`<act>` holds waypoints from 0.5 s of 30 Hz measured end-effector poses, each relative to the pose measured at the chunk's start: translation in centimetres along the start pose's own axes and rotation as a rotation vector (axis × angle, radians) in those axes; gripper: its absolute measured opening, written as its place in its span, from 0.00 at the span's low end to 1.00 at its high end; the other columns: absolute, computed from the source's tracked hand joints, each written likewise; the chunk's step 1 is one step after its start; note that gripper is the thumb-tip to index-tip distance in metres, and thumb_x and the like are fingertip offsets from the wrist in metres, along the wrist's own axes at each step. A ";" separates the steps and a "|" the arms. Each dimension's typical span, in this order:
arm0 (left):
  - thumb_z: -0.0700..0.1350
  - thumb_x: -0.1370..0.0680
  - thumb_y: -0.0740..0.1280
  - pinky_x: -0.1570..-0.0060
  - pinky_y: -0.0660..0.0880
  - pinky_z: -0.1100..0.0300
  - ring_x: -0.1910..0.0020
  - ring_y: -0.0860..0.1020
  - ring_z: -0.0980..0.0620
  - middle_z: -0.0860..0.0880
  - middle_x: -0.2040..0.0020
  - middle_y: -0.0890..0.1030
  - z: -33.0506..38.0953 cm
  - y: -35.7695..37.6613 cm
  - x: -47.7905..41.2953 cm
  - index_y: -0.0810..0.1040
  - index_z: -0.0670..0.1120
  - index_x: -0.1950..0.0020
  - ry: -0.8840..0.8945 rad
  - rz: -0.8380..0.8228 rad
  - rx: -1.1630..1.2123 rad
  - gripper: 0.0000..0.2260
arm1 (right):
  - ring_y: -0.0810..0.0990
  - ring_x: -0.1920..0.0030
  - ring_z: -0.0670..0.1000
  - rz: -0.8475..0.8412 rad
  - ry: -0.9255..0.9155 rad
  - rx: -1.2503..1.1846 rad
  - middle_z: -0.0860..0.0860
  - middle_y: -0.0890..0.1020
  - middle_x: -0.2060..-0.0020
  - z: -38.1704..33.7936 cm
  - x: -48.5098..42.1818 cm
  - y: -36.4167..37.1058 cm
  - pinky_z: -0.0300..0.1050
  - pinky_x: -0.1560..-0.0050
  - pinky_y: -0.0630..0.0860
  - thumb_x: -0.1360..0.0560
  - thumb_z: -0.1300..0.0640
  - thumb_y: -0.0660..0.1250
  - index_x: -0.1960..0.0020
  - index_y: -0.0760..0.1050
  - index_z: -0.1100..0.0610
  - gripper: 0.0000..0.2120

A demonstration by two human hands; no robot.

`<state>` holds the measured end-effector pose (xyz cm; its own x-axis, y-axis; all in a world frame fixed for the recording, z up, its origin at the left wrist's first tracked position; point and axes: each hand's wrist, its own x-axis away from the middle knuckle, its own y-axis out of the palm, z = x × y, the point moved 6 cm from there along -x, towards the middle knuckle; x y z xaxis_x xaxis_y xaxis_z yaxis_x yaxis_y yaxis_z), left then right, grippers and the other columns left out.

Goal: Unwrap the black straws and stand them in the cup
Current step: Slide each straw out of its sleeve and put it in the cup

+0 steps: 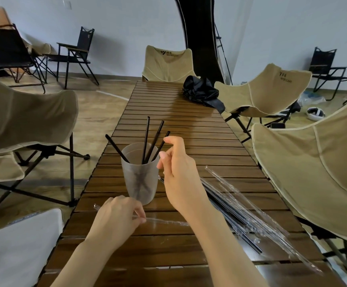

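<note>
Leaning against the rim of the cup [140, 183] are four bare straws [146, 139]. More wrapped straws [228, 206] lie on the bench [189, 125] to its right. The right hand [180, 179] hovers by the cup, thumb and fingers apart, holding nothing. The left hand [116, 218] pinches a seemingly empty wrapper [164, 221]. The straws look light, stiff and slick; I'd pinch mid-shaft and tear the thin film at one end.

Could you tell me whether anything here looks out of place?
Nothing is spilled or damaged. The cup stands upright, four black straws leaning in it. Only clutter: a clear wrapper in the left hand and more among the wrapped straws.
</note>
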<state>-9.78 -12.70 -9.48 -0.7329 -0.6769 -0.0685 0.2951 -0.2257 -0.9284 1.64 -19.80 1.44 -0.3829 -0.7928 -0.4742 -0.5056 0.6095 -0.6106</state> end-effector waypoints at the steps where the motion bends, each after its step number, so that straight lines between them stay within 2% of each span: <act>1: 0.56 0.27 0.70 0.47 0.70 0.67 0.52 0.77 0.64 0.62 0.56 0.81 -0.1 0.1 0.0 0.80 0.60 0.59 -0.006 -0.002 0.005 0.03 | 0.74 0.67 0.36 0.000 0.004 -0.026 0.41 0.73 0.64 0.1 0.0 0.0 0.27 0.63 0.72 0.19 0.54 0.55 0.33 0.63 0.55 0.15; 4: 0.56 0.27 0.70 0.52 0.70 0.69 0.55 0.77 0.65 0.63 0.57 0.81 -0.1 0.2 -0.1 0.81 0.60 0.58 -0.015 -0.006 0.016 0.02 | 0.75 0.67 0.35 0.012 0.010 -0.012 0.40 0.72 0.66 0.7 0.0 -0.3 0.25 0.63 0.72 0.20 0.57 0.59 0.34 0.64 0.55 0.15; 6: 0.56 0.27 0.70 0.56 0.68 0.71 0.56 0.77 0.66 0.63 0.58 0.81 0.0 0.2 -0.1 0.80 0.60 0.58 -0.013 -0.008 0.029 0.02 | 0.76 0.65 0.38 -0.006 0.043 0.077 0.41 0.74 0.62 1.9 0.1 -0.7 0.28 0.64 0.72 0.21 0.58 0.62 0.41 0.69 0.54 0.10; 9: 0.55 0.26 0.69 0.51 0.73 0.68 0.56 0.77 0.64 0.63 0.58 0.80 0.3 0.2 -0.1 0.80 0.59 0.58 -0.004 -0.015 0.048 0.02 | 0.78 0.59 0.43 -0.197 0.265 0.287 0.47 0.78 0.56 6.1 0.9 -0.6 0.32 0.61 0.73 0.23 0.59 0.64 0.51 0.74 0.52 0.03; 12: 0.55 0.25 0.68 0.49 0.75 0.66 0.53 0.77 0.62 0.62 0.56 0.80 0.8 0.3 -0.1 0.79 0.59 0.55 0.001 -0.013 0.056 0.02 | 0.80 0.57 0.47 -0.437 0.493 0.467 0.51 0.81 0.54 10.5 3.6 -0.2 0.39 0.56 0.77 0.23 0.58 0.66 0.48 0.76 0.55 0.05; 15: 0.52 0.21 0.64 0.51 0.74 0.67 0.52 0.76 0.61 0.61 0.54 0.79 1.8 0.4 -0.1 0.77 0.59 0.51 0.046 0.015 0.072 0.03 | 0.78 0.58 0.50 -0.511 0.555 0.565 0.51 0.80 0.53 12.7 5.6 0.0 0.41 0.60 0.73 0.24 0.57 0.68 0.46 0.75 0.54 0.07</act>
<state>-8.44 -13.96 -9.15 -0.7551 -0.6479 -0.1003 0.3484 -0.2671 -0.8985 9.29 -24.18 -9.28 -0.6055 -0.7658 0.2165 -0.3194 -0.0153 -0.9475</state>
